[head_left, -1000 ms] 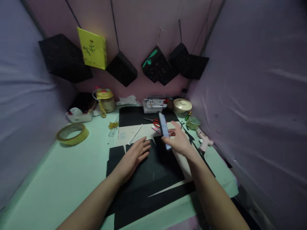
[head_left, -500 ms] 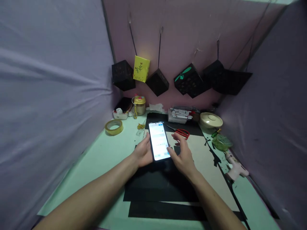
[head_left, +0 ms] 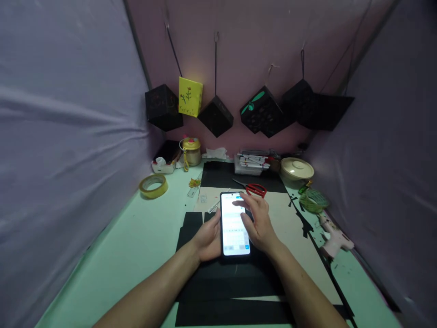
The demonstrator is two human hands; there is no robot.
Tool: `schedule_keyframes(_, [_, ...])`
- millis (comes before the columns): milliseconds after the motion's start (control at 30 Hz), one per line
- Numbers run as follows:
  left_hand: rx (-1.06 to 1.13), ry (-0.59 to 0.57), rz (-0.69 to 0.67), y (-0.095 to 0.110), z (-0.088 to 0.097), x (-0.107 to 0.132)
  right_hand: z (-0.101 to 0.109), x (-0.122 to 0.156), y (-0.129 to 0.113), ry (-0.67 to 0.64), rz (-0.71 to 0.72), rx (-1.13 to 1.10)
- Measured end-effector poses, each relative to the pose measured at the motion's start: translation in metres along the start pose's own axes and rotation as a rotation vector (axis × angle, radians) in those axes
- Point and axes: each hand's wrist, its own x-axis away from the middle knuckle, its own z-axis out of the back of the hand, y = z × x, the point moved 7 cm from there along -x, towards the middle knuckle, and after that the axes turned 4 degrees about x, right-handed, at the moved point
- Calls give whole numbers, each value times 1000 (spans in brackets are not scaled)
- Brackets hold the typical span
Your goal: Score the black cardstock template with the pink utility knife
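A smartphone point(head_left: 235, 234) with a lit white screen stands nearly upright in my left hand point(head_left: 209, 239), whose fingers wrap its left edge and back. My right hand point(head_left: 259, 223) reaches over the upper right of the screen with thumb and fingers apart. One of its fingertips lies over the upper screen; contact with the glass is unclear. What looks like a keyboard fills the lower screen, but its text is too small to read. Beneath both hands lie sheets of black card point(head_left: 232, 282). Beyond the phone rest red-handled scissors point(head_left: 255, 189) and a slim pen-like tool point(head_left: 214, 207).
A roll of tape point(head_left: 153, 186) lies at left, near a yellow-lidded jar point(head_left: 191, 152). Markers point(head_left: 253, 161) fill a clear box at the back. To the right are a cream lidded bowl point(head_left: 297, 169) and a glue gun point(head_left: 334, 239). Black boxes point(head_left: 216, 116) hang above.
The phone has come lower and closer to me, with my left hand moving along. My right fingers have shifted from the lower right edge to the upper part of the screen.
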Motion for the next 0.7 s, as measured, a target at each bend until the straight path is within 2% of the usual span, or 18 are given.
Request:
schedule_keyframes(267, [15, 10, 22, -2, 12, 0, 4, -1, 6, 62, -7, 45])
schedule_keyframes(700, [0, -19, 14, -1, 10, 0, 1, 1, 9, 81, 26, 23])
